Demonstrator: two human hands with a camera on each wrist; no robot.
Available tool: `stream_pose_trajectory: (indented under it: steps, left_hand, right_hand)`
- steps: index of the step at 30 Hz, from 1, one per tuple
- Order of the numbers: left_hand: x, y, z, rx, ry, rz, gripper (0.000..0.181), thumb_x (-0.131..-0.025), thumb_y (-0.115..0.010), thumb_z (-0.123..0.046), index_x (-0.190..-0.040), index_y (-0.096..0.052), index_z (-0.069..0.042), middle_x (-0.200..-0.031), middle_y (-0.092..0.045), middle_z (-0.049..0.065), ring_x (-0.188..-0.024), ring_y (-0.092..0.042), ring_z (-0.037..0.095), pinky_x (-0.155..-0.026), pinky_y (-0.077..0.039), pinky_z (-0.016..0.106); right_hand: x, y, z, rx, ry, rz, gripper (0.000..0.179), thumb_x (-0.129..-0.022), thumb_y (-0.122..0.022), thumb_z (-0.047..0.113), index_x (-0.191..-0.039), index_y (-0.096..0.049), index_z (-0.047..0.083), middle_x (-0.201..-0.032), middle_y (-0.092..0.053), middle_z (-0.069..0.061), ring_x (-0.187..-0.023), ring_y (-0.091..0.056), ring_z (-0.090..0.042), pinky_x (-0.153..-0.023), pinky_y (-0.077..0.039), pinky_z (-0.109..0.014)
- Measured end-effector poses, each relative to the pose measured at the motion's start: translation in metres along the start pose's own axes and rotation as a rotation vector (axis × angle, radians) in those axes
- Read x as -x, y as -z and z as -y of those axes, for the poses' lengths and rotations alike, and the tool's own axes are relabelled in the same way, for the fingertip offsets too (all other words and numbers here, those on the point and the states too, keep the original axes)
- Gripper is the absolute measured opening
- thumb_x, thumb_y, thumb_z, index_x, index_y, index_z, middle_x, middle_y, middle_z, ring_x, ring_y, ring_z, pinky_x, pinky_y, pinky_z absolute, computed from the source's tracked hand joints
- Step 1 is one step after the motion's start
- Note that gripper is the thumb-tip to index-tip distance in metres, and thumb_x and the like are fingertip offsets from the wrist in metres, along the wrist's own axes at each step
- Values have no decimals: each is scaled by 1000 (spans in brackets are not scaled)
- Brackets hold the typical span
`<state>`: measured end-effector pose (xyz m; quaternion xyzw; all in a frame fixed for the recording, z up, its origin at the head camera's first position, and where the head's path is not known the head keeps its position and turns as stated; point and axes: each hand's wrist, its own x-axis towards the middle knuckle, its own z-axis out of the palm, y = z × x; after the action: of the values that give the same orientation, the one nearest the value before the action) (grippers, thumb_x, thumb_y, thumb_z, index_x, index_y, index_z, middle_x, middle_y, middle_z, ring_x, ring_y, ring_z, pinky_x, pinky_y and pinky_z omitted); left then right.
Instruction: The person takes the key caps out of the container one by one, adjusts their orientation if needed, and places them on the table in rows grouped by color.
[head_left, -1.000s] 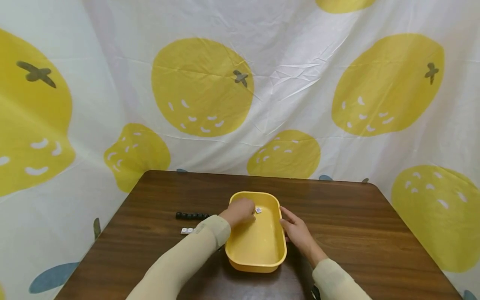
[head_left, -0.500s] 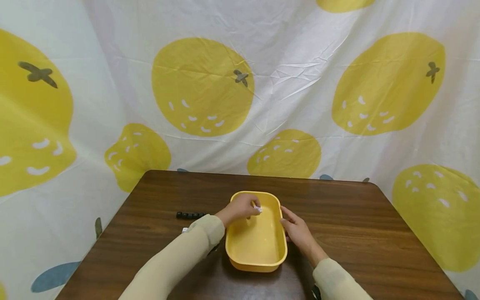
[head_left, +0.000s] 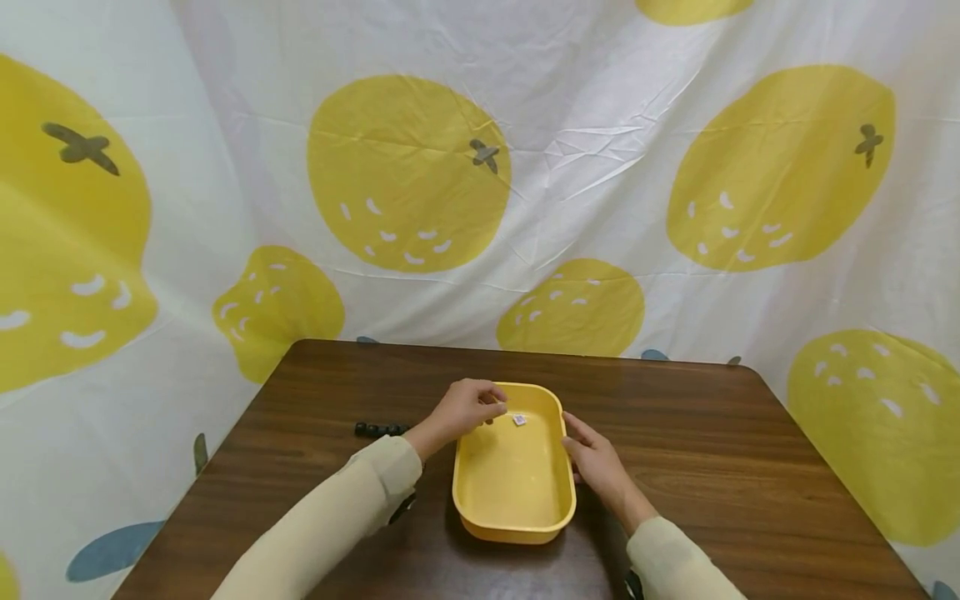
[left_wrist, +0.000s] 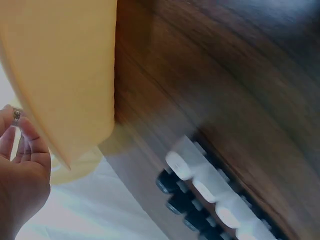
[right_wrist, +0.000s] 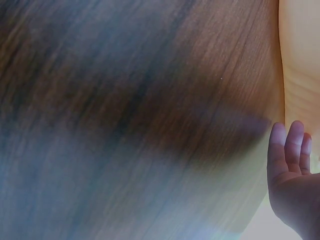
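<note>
A yellow rectangular tub (head_left: 517, 530) stands on the table, with a small white keycap (head_left: 519, 420) lying near its far end. My left hand (head_left: 459, 410) is over the tub's far left rim, a little left of that keycap. In the left wrist view its thumb and finger pinch another small, light piece with dark marks, apparently a keycap (left_wrist: 17, 115). My right hand (head_left: 597, 467) rests against the tub's right side, and the right wrist view has its fingers (right_wrist: 277, 145) fairly straight by the outer wall.
Left of the tub lies a row of black keycaps (head_left: 377, 430), partly behind the left wrist. In the left wrist view a row of white keycaps (left_wrist: 210, 187) runs between dark rows. A lemon-print cloth (head_left: 570, 208) hangs behind the dark wooden table (head_left: 675, 417).
My left hand has risen from inside the tub and moved left toward its rim. The white keycap in the tub now shows fully. My right hand has stayed at the tub's side.
</note>
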<state>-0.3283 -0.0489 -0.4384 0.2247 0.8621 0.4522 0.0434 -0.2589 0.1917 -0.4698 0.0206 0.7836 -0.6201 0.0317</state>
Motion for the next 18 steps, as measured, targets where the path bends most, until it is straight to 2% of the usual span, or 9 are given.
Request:
stream_pose_trajectory:
  steps: [4,8,14,18]
  left_hand:
    - [11,14,4,0,-4,-29,34,-94,-70,-16,-123,-68,1,-102,-70,7,-90,-66,23,-71,-55,31]
    - [26,29,14,-2,-7,-69,30,-92,-71,-15,-119,-71,-1,-105,-69,6,-91,-63,18,-75,-55,32]
    - [52,52,35,-27,-10,-138,25,-90,-74,-16,-111,-74,-4,-97,-66,1,-85,-60,17,-72,-53,33]
    - [70,69,53,-74,25,-184,23,-88,-75,-12,-109,-74,-3,-92,-69,1,-82,-62,16,-71,-53,32]
  right_hand:
    - [0,1,0,-5,-2,10,50,-102,-50,10,-151,-42,9,-103,-64,-20,-79,-64,-21,-63,-55,-33]
    - [1,2,1,0,-2,19,50,-103,-50,12,-152,-40,9,-104,-64,-20,-78,-63,-21,-62,-53,-33]
    - [1,2,1,2,-3,13,51,-102,-50,12,-152,-40,9,-105,-64,-21,-78,-63,-21,-62,-54,-34]
    - [1,1,1,1,0,10,50,-102,-50,12,-152,-41,9,-105,-64,-21,-78,-63,-21,-62,-54,-34]
